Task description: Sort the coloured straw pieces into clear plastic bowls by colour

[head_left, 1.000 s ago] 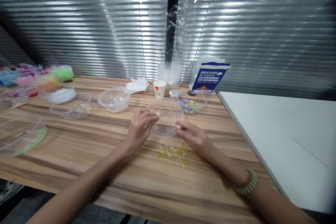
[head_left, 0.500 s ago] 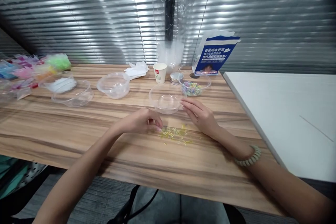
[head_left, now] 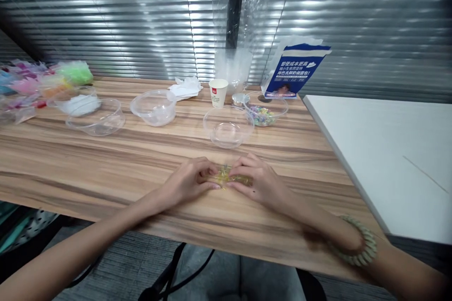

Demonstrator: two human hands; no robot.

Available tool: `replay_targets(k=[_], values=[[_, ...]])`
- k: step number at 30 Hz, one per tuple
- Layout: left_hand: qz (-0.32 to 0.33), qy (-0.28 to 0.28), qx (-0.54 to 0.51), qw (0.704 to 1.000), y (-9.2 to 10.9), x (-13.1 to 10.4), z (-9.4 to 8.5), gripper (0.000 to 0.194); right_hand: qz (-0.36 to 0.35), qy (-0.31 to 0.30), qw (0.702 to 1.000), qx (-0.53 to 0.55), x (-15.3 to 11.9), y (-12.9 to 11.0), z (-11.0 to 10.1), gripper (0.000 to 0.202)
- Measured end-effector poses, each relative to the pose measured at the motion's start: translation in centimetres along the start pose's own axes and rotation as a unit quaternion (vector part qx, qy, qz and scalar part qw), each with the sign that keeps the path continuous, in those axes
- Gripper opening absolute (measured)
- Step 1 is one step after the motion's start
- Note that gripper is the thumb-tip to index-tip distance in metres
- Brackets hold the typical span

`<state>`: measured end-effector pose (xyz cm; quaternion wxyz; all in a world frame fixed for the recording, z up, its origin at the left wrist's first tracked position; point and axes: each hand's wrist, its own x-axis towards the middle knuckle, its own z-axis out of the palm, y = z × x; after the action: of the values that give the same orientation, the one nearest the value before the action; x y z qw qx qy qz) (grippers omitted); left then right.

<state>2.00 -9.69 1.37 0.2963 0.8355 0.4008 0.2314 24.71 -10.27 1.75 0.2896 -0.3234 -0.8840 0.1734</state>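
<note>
Yellow slivers (head_left: 223, 177) lie bunched on wood-grain table (head_left: 141, 155), between left hand (head_left: 189, 178) and right hand (head_left: 261, 181). Fingers curled on both, thumbs parted from fingertips, slivers within the right's gap. Clear bowl (head_left: 229, 128) stands upright just beyond.

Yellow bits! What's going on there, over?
Left hand, right hand: at the yellow bits, fingers curled. Bits bunched between, on the table. Clear bowl beyond, not blocking.

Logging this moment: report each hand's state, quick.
Left hand: partly curled, fingertips at the yellow bits; grip unclear.
Right hand: curled around the same bits; grip unclear.
</note>
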Motion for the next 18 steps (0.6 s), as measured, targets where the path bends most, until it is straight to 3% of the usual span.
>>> replay_targets(k=[6, 13, 18], values=[[0.009, 0.039, 0.000, 0.999, -0.08, 0.14, 1.01, 0.009, 0.019, -0.019, 0.999, -0.018, 0.42, 0.40, 0.15, 0.011], [-0.003, 0.048, 0.009, 0.999, -0.44, 0.61, 0.68, 0.018, 0.021, -0.011, 1.000, -0.007, 0.18, 0.88, 0.81, 0.009], [-0.013, 0.069, 0.048, 0.996, -0.68, 0.61, 0.34, 0.015, 0.024, -0.017, 1.000, 0.005, 0.23, 0.98, 0.74, 0.011]])
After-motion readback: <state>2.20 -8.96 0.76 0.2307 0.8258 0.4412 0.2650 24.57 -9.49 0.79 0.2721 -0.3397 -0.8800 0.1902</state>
